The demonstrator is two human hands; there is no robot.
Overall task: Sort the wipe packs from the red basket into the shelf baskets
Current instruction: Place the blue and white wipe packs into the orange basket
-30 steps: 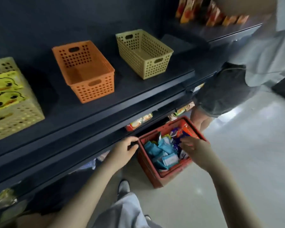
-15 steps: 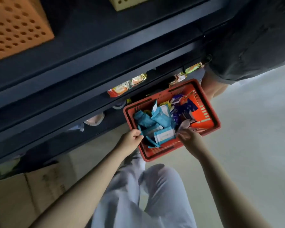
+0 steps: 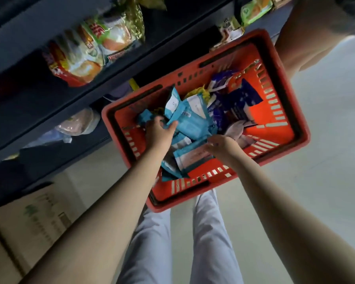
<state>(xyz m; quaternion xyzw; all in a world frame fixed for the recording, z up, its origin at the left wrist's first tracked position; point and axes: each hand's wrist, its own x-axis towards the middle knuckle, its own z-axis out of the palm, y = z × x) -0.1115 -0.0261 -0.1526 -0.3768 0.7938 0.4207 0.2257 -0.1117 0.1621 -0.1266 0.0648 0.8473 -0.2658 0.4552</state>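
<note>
In the left half of the red basket (image 3: pixel 260 113), one teal wipe pack (image 3: pixel 191 124) is gripped by the left hand (image 3: pixel 159 133). Midway, a second teal pack (image 3: pixel 191 158) is touched by the right hand (image 3: pixel 223 145); whether it is held cannot be told. About three dark blue packs (image 3: pixel 240 101) are piled rightward.

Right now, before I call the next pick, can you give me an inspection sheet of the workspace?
Surface: pale floor; the red basket stands on it.
Job's things: basket holds heaped teal packs, dark blue packs and a half-buried yellow pack.
Clutter: snack bags on the low shelf; cardboard box below.
Grippers: left hand grips a teal wipe pack; right hand has its fingers curled on a white-labelled pack, grip unclear.
Cables: nothing seen.
Surroundings: dark shelf unit; another person's leg beside the basket.
</note>
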